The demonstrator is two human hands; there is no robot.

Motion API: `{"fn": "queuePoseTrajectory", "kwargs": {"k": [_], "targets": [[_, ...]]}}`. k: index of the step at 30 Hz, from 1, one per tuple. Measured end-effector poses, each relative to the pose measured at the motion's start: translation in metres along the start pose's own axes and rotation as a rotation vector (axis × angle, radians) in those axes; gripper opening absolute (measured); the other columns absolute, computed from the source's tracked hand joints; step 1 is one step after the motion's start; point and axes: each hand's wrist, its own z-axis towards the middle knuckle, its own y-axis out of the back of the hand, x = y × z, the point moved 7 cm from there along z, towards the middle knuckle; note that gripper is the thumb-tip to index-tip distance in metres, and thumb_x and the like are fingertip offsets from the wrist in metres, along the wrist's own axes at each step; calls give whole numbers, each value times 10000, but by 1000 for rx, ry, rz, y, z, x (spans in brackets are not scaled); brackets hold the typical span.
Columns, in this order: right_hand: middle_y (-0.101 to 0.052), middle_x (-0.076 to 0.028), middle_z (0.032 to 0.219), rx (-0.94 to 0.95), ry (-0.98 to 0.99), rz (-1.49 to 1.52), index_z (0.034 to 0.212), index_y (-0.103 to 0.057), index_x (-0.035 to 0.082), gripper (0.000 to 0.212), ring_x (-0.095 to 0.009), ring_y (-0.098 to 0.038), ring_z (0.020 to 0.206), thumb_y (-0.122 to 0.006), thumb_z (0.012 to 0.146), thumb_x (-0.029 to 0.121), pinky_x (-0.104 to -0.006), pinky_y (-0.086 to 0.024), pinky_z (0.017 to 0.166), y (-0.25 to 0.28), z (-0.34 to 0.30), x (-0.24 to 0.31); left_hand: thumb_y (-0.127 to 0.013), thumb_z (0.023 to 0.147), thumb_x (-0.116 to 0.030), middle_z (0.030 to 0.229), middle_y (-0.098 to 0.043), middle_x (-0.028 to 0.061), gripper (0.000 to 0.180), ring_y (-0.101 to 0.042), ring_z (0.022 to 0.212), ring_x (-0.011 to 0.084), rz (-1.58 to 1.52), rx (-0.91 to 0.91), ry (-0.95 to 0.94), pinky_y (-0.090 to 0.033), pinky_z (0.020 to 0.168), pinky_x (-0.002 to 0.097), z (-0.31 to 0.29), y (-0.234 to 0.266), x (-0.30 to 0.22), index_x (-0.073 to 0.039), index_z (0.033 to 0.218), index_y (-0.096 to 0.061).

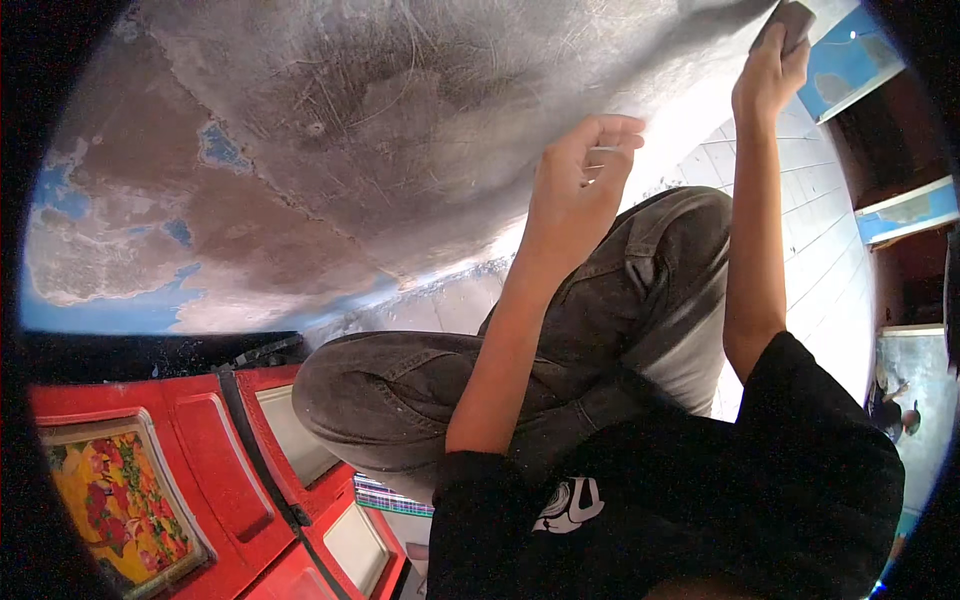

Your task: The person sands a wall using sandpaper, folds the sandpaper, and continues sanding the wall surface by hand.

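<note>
My right hand [768, 82] is raised at the upper right and closed around a small grey-brown block [795, 24], which it holds at the edge of the wall. The wall [400, 110] is a worn grey-brown surface with scratches and patches of peeling blue paint. My left hand [588, 175] hovers in front of it, loosely bent with gaps between the fingers and nothing visible in it. What face of the block touches the wall, if any, is hidden by my fingers.
My bent legs in dark grey trousers [650, 260] take up the middle, over a pale tiled floor [815, 215]. A red cabinet [225, 450] with a flowered panel stands at the lower left. Blue-painted frames [905, 212] and a distant person [888, 408] show at the right.
</note>
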Motion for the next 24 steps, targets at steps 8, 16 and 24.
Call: {"fn": "queuePoseTrajectory", "kwargs": {"k": [8, 16, 24], "targets": [[-505, -89, 934, 252, -159, -109, 1302, -348, -29, 453, -147, -438, 770, -451, 944, 228, -282, -397, 705, -40, -102, -14, -531, 894, -104, 998, -657, 108, 226, -615, 945, 158, 0, -13, 3, -462, 873, 281, -1, 8, 6, 10, 1073, -611], [-232, 63, 531, -33, -218, 440, 610, -358, 175, 375, -82, -223, 502, -446, 965, 259, -248, -222, 524, -31, -8, -24, -535, 884, -97, 959, -663, 103, 203, -620, 918, 162, 66, -61, -29, -462, 862, 295, -1, 18, 1, 6, 1036, -622], [-424, -7, 783, 101, -401, 460, 902, -305, 95, 226, -117, -373, 748, -428, 944, 280, -283, -306, 708, -37, -84, -26, -547, 878, -97, 960, -663, 107, 192, -625, 920, 160, 46, -56, -9, -467, 855, 292, -3, 13, -1, 5, 1018, -628]]}}
